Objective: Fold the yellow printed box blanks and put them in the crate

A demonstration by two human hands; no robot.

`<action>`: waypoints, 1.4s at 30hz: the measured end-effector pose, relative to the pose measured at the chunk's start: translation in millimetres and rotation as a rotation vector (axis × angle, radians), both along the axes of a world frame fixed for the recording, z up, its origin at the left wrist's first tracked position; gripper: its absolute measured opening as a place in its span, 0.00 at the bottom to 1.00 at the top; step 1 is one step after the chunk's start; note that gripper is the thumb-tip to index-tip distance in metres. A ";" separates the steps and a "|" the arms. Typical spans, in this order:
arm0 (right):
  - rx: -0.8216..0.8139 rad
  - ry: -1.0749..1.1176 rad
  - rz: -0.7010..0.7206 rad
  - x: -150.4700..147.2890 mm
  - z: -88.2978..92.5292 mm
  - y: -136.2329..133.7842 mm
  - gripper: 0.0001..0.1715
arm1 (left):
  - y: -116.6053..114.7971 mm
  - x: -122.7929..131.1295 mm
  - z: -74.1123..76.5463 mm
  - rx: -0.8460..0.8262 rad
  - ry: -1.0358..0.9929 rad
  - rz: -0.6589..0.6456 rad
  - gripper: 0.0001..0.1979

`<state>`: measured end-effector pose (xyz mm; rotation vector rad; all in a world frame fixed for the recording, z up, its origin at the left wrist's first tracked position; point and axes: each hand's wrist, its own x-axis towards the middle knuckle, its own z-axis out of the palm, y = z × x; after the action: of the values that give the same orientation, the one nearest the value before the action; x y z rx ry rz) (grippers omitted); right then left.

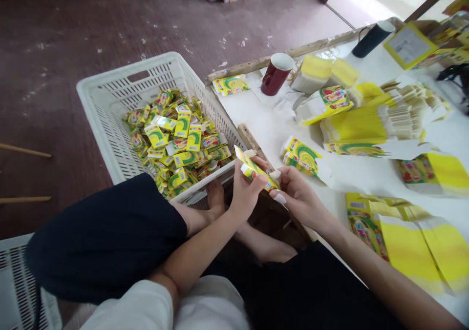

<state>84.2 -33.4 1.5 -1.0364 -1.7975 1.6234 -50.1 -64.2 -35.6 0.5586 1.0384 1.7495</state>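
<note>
A small yellow-and-green carton (pixel 252 168) is held over the table's near edge, a white flap standing up at its far end. My left hand (pixel 244 195) is closed around its middle, thumb on top. The fingers of my right hand (pixel 301 196) pinch its near end, with white coverings on some fingertips. Left of my hands, a white plastic crate (pixel 120 156) holds a heap of similar small cartons (pixel 183 134). Close to my right hand, another carton (pixel 302 155) with white flaps lies on the table (pixel 252 108).
Stacks of flat yellow cartons (pixel 406 242) cover the table's right side, with a larger pile (pixel 355 122) behind. A maroon mug (pixel 277 73) and a dark mug (pixel 373 38) stand at the far edge. Another white crate (pixel 22 266) is at lower left.
</note>
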 end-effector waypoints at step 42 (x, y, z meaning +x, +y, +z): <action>-0.134 0.145 -0.024 1.7 17.6 9.5 0.34 | -3.6 -16.7 5.9 0.441 1.298 -0.175 0.27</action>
<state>85.9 -23.9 19.2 -0.9672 -1.5951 1.7760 -66.7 -67.7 -29.7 2.1553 1.3320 1.3485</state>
